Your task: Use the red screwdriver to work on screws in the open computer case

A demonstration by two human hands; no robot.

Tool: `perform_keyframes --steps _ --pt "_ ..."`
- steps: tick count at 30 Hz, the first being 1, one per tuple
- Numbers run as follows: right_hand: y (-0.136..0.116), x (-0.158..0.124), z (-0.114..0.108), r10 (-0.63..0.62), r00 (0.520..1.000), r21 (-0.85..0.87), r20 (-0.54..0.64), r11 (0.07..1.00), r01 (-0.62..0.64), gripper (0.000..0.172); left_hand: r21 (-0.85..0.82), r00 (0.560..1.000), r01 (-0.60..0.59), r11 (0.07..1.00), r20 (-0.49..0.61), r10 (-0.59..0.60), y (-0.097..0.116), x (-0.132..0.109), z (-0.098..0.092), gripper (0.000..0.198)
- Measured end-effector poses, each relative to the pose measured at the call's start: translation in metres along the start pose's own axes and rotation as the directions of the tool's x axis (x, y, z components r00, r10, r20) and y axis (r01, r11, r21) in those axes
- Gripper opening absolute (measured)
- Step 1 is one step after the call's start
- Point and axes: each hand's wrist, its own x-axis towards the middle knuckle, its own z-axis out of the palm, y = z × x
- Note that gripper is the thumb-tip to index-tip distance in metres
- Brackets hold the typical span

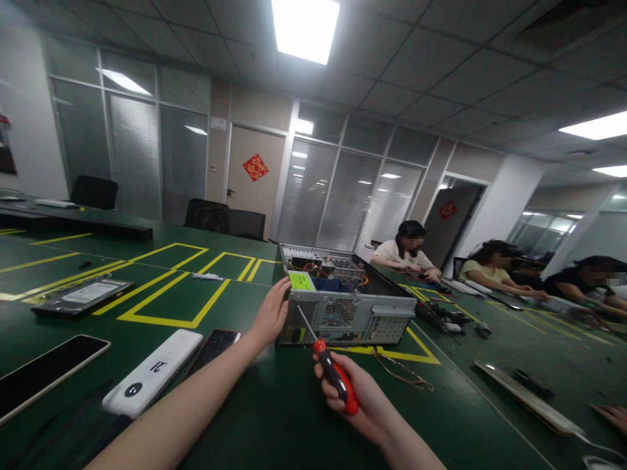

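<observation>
On the yellow-taped green bench [274,424], right fingers [328,390] grip a red-and-black screwdriver [336,372]; left fingers [280,295], loose, touch a grey metal computer case [360,310]. Probably screw work; next needs steady aim.

Screwdriver [343,386]: handle partly covered by the right hand [360,391]; tip's contact with the computer case [360,301] cannot be made out.
Case floor: mostly hidden by the near wall [362,320].
Drive label [91,292]: print too small to be read.
Phone [49,377]: cut off by the left edge.
Dark slab [209,346]: partly covered by the left forearm [196,405].
Far-right person [571,282]: cut off by the right edge.
</observation>
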Motion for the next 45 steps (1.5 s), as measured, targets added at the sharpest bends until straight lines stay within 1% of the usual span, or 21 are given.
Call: perform_keyframes --steps 8,13,17,19,21,23,25,27,30,34,37,40,43,45 --pt "-0.002 0.000 0.004 0.013 1.000 -0.019 -0.007 1.000 -0.013 0.023 -0.001 1.000 -0.001 1.000 -0.001 0.001 0.001 0.000 -0.001 0.042" --pt "-0.001 0.002 0.004 -0.002 1.000 0.012 -0.014 1.000 0.002 0.022 0.001 1.000 0.004 1.000 0.004 -0.004 0.001 0.000 0.000 0.042" --pt "0.001 0.002 0.007 0.011 1.000 0.053 -0.029 0.999 -0.010 0.021 0.001 1.000 0.008 1.000 0.005 -0.008 0.001 0.000 -0.001 0.042" --pt "0.000 0.002 0.010 0.045 0.998 0.076 -0.045 0.996 -0.041 0.018 0.002 1.000 0.003 1.000 0.004 -0.003 0.001 0.000 -0.001 0.042" --pt "-0.002 0.000 0.014 0.112 0.993 0.121 -0.048 0.987 -0.105 0.015 0.003 1.000 -0.003 1.000 0.001 0.003 0.002 0.001 -0.001 0.042" --pt "-0.006 -0.003 0.020 0.187 0.982 0.195 -0.029 0.965 -0.178 0.017 0.000 1.000 -0.010 1.000 -0.003 0.010 0.002 0.001 -0.001 0.042" --pt "-0.010 -0.006 0.027 0.229 0.973 0.271 -0.001 0.937 -0.220 0.020 -0.004 1.000 -0.015 1.000 -0.006 0.015 0.002 0.001 -0.001 0.041" --pt "-0.012 -0.008 0.034 0.236 0.972 0.308 0.009 0.924 -0.227 0.023 -0.007 1.000 -0.014 1.000 -0.006 0.014 0.001 0.000 0.000 0.041" --pt "-0.011 -0.009 0.043 0.227 0.974 0.286 -0.006 0.934 -0.216 0.025 -0.006 1.000 -0.012 1.000 -0.006 0.012 -0.001 -0.001 0.001 0.042" --pt "-0.004 -0.007 0.046 0.214 0.977 0.265 -0.005 0.942 -0.205 0.028 -0.002 1.000 -0.017 1.000 -0.013 0.017 -0.002 -0.001 0.001 0.042" --pt "-0.002 -0.005 0.044 0.201 0.978 0.349 0.059 0.913 -0.209 0.026 -0.002 1.000 -0.017 1.000 -0.009 0.017 -0.001 -0.001 0.001 0.042" --pt "-0.002 -0.004 0.042 0.193 0.973 0.466 0.126 0.854 -0.230 0.024 0.002 1.000 -0.012 1.000 -0.007 0.012 0.000 -0.001 0.000 0.042" --pt "-0.002 -0.003 0.040 0.199 0.968 0.538 0.152 0.805 -0.250 0.022 0.011 1.000 -0.009 1.000 -0.012 0.009 0.000 -0.001 0.000 0.043" --pt "-0.001 -0.002 0.037 0.205 0.968 0.547 0.146 0.799 -0.251 0.021 0.010 1.000 -0.009 1.000 -0.013 0.009 -0.001 -0.001 0.000 0.043"
